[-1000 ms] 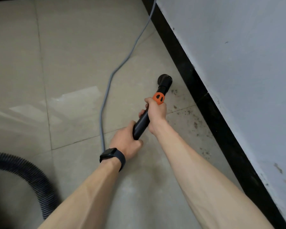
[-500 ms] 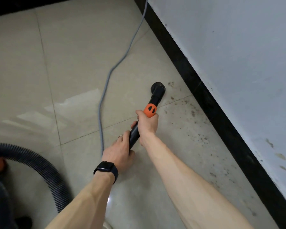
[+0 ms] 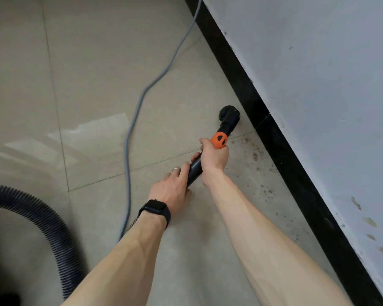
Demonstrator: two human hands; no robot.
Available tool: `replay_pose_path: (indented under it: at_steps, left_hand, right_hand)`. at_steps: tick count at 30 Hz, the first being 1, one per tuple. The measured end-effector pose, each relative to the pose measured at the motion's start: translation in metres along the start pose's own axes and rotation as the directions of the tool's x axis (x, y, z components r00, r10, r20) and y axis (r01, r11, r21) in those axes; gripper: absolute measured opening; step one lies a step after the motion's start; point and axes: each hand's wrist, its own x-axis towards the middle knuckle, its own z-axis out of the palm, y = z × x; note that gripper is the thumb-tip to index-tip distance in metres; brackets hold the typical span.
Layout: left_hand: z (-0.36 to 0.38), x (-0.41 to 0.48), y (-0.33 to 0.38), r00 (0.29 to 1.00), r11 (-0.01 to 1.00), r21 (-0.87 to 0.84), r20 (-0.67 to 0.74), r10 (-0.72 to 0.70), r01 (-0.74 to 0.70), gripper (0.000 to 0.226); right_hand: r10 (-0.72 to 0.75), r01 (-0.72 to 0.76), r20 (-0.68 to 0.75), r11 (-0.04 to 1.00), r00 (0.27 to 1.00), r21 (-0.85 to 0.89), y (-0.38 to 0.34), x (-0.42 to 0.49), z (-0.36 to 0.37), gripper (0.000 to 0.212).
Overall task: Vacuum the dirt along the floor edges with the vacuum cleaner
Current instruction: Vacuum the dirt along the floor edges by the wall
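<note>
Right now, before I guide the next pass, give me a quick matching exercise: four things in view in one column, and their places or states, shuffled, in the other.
Things:
1. brush head
2. grey cable
3. ribbed hose
4. dirt specks

Places or states:
A. curving along the lower left of the view
B. scattered on the tile beside the black skirting, nearer the person than the brush
C. on the floor close against the black skirting
D. trailing across the tiles from the top of the view toward the left arm

Pairs: 1-C, 2-D, 3-A, 4-B
</note>
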Motion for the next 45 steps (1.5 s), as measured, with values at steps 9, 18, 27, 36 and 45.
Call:
replay_pose_path:
  at_steps: [9, 18, 27, 36, 45]
  left_hand:
    - [0.000, 0.025, 0.011, 0.999, 0.999, -0.024, -0.044, 0.030, -0.032, 0.056]
    - [0.006, 0.039, 0.014, 0.993, 0.995, -0.081, -0.107, 0.041, -0.049, 0.053]
    - [-0.015, 0.033, -0.010, 0.996, 0.988, -0.154, -0.089, -0.025, 0.011, 0.048]
    - [-0.034, -0.039, -0.062, 1.000, 1.000, 0.003, 0.001, -0.013, 0.013, 0.051]
    - [-0.023, -0.117, -0.099, 0.997, 0.997, 0.057, 0.067, 0.043, -0.047, 0.049]
  right_hand:
    - [-0.029, 0.030, -0.041, 0.999, 0.999, 0.026, -0.015, 0.020, -0.001, 0.031]
    - [-0.057, 0.057, -0.050, 0.998, 0.997, 0.012, -0.023, 0.039, 0.002, 0.035]
    - [-0.064, 0.064, 0.001, 0.993, 0.998, -0.095, -0.018, 0.028, 0.034, 0.037]
    - [0.090, -0.104, 0.101, 0.984, 0.991, 0.144, 0.025, -0.041, 0.040, 0.034]
    - [0.078, -0.078, -0.005, 0.996, 0.997, -0.041, 0.083, -0.111, 0.027, 0.025]
